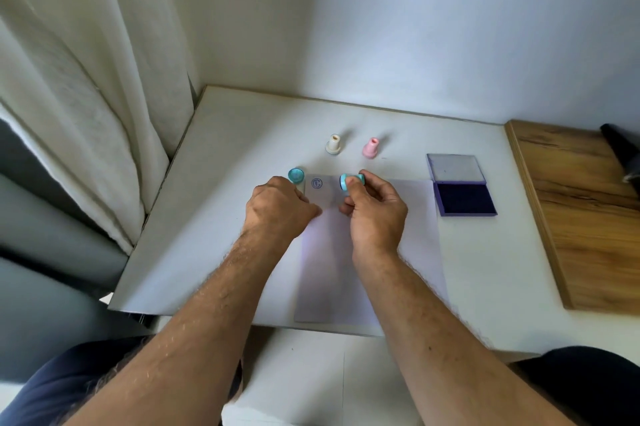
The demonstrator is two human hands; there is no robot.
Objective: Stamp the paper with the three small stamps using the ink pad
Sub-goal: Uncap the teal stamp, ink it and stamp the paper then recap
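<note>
A white paper (408, 228) lies on the white table (221, 204), with one round blue stamp mark (316, 183) near its far left corner. My right hand (375, 214) holds a teal stamp (348, 182) on its side just above the paper, right of the mark. My left hand (277, 209) is a closed fist resting on the paper's left edge. A teal cap (296, 175) lies just beyond that fist. A white stamp (334, 144) and a pink stamp (371, 147) stand upright farther back. The purple ink pad (464, 202) lies open to the right.
A curtain (86, 96) hangs along the table's left side. A wooden board (581, 211) lies at the right, with a dark object (623, 155) at its far end. White walls close the back.
</note>
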